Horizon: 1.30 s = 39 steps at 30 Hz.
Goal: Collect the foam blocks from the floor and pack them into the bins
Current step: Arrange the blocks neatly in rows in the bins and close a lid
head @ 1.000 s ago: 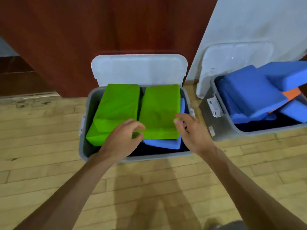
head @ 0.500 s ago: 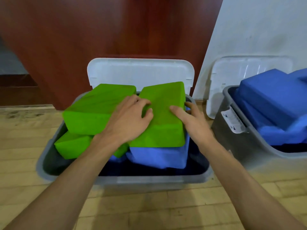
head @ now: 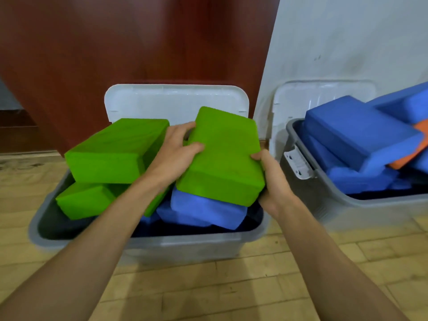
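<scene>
The left hand (head: pixel 176 151) and the right hand (head: pixel 273 179) are gripping 1 green block (head: pixel 224 158) between them, directly above the blue block (head: pixel 206 209) in the bin (head: pixel 185 246).

Tilted green block (head: pixel 222 156) atop blue block (head: pixel 206 209) in left bin (head: pixel 148 246); two more green blocks (head: pixel 111 154) stacked alongside; right bin (head: pixel 347 209) heaped with blue blocks (head: pixel 356 133).

Bare left hand (head: pixel 172 156), bare right hand (head: pixel 275 181), both forearms (head: pixel 97 239) bare

Cropped at right edge: grey plastic bin (head: pixel 335 209), orange foam block (head: pixel 412 149). Hidden under held green foam block (head: pixel 222 158): fingers of right hand (head: pixel 275 181).
</scene>
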Available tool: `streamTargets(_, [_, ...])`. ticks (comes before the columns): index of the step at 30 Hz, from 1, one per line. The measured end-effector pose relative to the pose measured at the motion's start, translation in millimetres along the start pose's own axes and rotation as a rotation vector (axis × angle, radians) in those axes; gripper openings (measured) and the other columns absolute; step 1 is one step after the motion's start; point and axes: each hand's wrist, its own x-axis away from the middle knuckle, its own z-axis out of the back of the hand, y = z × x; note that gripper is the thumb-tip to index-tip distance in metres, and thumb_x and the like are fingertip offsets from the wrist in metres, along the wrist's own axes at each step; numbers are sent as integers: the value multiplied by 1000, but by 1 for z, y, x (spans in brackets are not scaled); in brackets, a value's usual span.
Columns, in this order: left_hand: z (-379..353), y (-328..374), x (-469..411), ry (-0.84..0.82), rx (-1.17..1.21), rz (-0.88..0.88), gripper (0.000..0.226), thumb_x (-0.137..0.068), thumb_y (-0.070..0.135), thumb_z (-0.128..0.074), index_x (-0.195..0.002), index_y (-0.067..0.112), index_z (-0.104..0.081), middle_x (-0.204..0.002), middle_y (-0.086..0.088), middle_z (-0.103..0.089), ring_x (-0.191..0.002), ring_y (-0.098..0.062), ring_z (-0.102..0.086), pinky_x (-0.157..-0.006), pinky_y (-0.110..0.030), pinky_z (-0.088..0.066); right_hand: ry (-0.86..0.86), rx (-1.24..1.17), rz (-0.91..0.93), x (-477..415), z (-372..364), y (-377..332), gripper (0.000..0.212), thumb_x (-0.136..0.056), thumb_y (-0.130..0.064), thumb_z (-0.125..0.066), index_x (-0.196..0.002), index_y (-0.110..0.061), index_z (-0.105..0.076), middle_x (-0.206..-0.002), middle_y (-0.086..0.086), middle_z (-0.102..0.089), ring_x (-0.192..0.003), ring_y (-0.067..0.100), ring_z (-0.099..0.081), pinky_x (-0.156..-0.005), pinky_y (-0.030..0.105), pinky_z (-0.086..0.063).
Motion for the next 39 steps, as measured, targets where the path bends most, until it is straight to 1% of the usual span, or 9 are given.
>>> streamTargets(4, [-5,-11,8,-140,390,161,67,-66,23,-70,-130,16,-54,-124,-7,-65,-112,-21,-62,-99,-36,-47,35,18,-44,12,8,-4,34,-83,-23,-54,-114,-20,-66,-112,6,-71,-106,30,-65,-96,49,-50])
streamTargets(7, [-8,-22,14,-219,514,198,65,-77,33,-64,-138,33,-43,-124,8,-65,-111,-11,-63,-91,-29,-50,32,143,-9,13,5,-6,41,-80,-41,-60,-119,-28,-63,-113,0,-70,-104,24,-66,-96,48,-50])
streamTargets(12, [-15,-28,10,-258,503,162,57,-93,37,-52,-146,37,-33,-137,11,-55,-122,-9,-56,-108,-34,-39,17,104,13,18,4,-4,16,-92,-36,-59,-98,-26,-69,-96,-1,-75,-95,21,-70,-90,41,-53])
streamTargets(17, [-16,-25,-5,-197,315,111,90,-66,78,-57,-145,50,-25,-151,14,-33,-141,-7,-27,-118,-40,-17,-6,22,48,24,8,-27,29,-93,-35,-56,-118,-21,-64,-115,4,-70,-106,23,-67,-97,42,-50])
streamTargets(19, [-26,-24,-5,-39,332,193,114,-48,85,-63,-143,29,-34,-145,5,-39,-136,-12,-37,-116,-41,-26,-27,-23,47,26,15,-35,33,-91,-34,-59,-120,-19,-64,-113,5,-71,-107,25,-67,-98,44,-50])
streamTargets(29, [-37,-29,13,-236,588,441,36,-92,54,-44,-109,31,-67,-107,12,-72,-94,-3,-68,-86,-35,-50,124,310,-39,22,25,-28,56,-67,-76,-62,-109,-41,-51,-118,-11,-58,-109,21,-56,-96,57,-45])
streamTargets(33, [-52,-10,0,-122,632,369,31,-96,46,-43,-105,28,-67,-111,8,-71,-99,-5,-67,-97,-34,-46,-43,282,34,18,26,-44,67,-69,-68,-67,-128,-40,-54,-120,-16,-64,-112,11,-60,-103,43,-43])
streamTargets(36, [-60,8,-33,-66,601,318,37,-94,51,-44,-116,30,-64,-119,7,-68,-110,-11,-63,-107,-38,-40,123,254,165,-11,23,-58,61,-71,-58,-65,-122,-27,-52,-115,-6,-64,-110,16,-59,-102,45,-44])
streamTargets(39, [-68,25,-65,-77,588,303,46,-94,59,-37,-125,33,-58,-115,8,-68,-102,-12,-65,-91,-37,-50,336,311,380,-43,21,-82,53,-80,-61,-62,-110,-19,-53,-101,-7,-59,-101,15,-56,-89,36,-45])
